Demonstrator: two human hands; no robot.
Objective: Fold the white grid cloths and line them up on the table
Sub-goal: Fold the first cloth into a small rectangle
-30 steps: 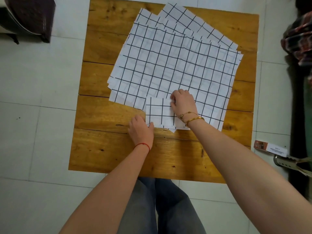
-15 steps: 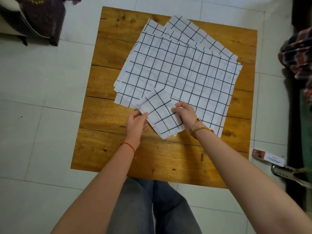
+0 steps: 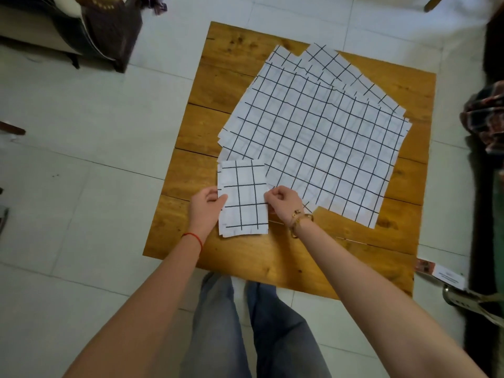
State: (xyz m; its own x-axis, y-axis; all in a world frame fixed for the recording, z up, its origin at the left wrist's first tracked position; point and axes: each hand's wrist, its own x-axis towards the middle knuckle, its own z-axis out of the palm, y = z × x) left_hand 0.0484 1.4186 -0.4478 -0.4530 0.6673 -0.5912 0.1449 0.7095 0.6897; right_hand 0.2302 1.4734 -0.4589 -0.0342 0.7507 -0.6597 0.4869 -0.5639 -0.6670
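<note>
A folded white grid cloth [image 3: 242, 197] forms a small upright rectangle over the near left part of the wooden table [image 3: 286, 257]. My left hand [image 3: 206, 204] pinches its left edge, thumb on top. At the cloth's right edge my right hand [image 3: 282, 201] pinches it with curled fingers. Behind it, several unfolded white grid cloths [image 3: 313, 137] lie fanned in a loose stack across the middle and far right of the table.
The table stands on a pale tiled floor. A dark piece of furniture [image 3: 103, 31] is at the far left. A plaid fabric [image 3: 485, 118] and a dark strip lie along the right. A small box [image 3: 441, 272] is on the floor at the near right corner.
Both hands have picked the folded cloth up, turned it from a tilted position to upright, and brought it toward the near left of the table. The head view has shifted left.
</note>
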